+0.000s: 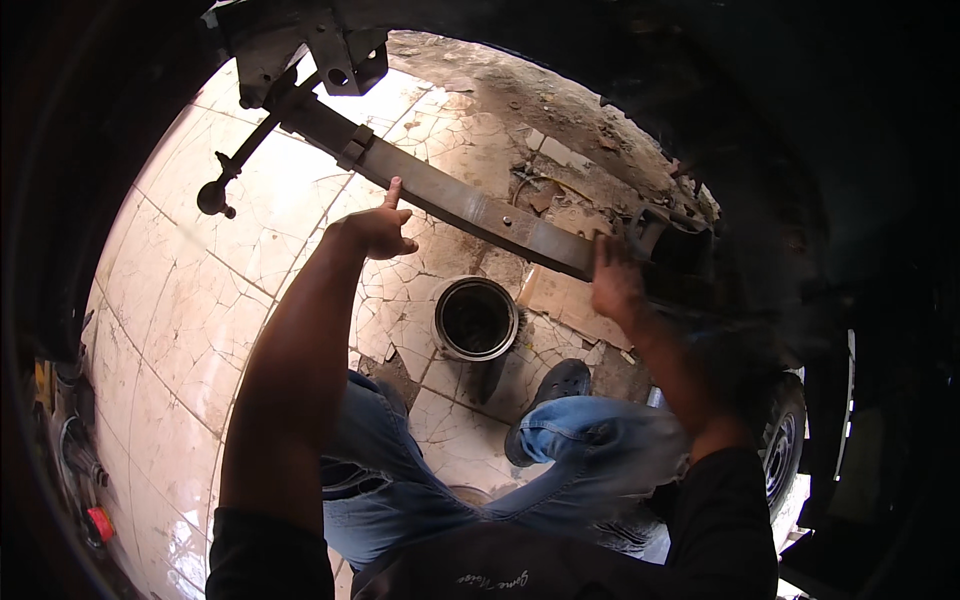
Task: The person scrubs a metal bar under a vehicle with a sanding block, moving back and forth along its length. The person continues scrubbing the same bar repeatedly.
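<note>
A long, curved grey leaf spring (450,192) runs from the upper left down to the right, with a clamp (356,147) around it near its upper end. My left hand (378,230) is at its lower edge. The index finger stretches up onto the metal, the thumb stands apart, and nothing is held. Further right, my right hand (617,280) lies against the spring's lower part, its fingers reaching up over the metal. Motion and shadow smear those fingers, so their grip is unclear. Below the spring, a round open can (476,318) with a dark inside stands on the floor.
A metal bracket (345,50) and a rod with a ball end (212,197) hang at the upper left. The cracked tile floor (170,300) has rubble and a flat board (575,300) at the right. A wheel (785,445) stands at the far right, beside dark bodywork.
</note>
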### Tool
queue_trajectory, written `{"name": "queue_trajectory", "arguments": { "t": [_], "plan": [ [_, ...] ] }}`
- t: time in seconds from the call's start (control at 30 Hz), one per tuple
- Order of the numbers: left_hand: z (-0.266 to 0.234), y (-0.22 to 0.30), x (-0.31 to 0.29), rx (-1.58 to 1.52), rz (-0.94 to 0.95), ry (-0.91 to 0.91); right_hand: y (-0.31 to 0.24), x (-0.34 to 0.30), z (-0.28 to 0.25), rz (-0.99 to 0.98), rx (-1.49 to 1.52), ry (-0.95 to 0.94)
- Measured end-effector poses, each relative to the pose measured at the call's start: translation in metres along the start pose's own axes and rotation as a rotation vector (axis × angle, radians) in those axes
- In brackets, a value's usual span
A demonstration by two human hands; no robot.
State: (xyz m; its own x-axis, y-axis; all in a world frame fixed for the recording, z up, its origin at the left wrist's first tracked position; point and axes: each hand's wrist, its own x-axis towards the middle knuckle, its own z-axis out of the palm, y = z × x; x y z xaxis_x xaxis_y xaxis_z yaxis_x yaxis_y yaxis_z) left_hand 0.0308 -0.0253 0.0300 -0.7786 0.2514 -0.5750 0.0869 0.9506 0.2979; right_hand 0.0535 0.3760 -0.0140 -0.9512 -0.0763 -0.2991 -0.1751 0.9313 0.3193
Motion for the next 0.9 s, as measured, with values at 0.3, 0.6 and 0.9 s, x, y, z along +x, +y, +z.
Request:
{"name": "queue_trajectory", "arguments": {
  "t": [0.3, 0.6, 0.9],
  "plan": [
    [0.007, -0.004, 0.005, -0.013, -0.03, -0.041, -0.053, -0.007, -0.012, -0.303, 0.131, 0.118],
    [0.003, -0.001, 0.003, -0.021, -0.016, -0.088, -0.055, 0.001, -0.018, -0.24, -0.004, 0.131],
    [0.007, -0.013, 0.007, -0.015, 0.042, -0.036, -0.026, 0.024, -0.012, -0.082, 0.01, 0.05]
  ]
}}
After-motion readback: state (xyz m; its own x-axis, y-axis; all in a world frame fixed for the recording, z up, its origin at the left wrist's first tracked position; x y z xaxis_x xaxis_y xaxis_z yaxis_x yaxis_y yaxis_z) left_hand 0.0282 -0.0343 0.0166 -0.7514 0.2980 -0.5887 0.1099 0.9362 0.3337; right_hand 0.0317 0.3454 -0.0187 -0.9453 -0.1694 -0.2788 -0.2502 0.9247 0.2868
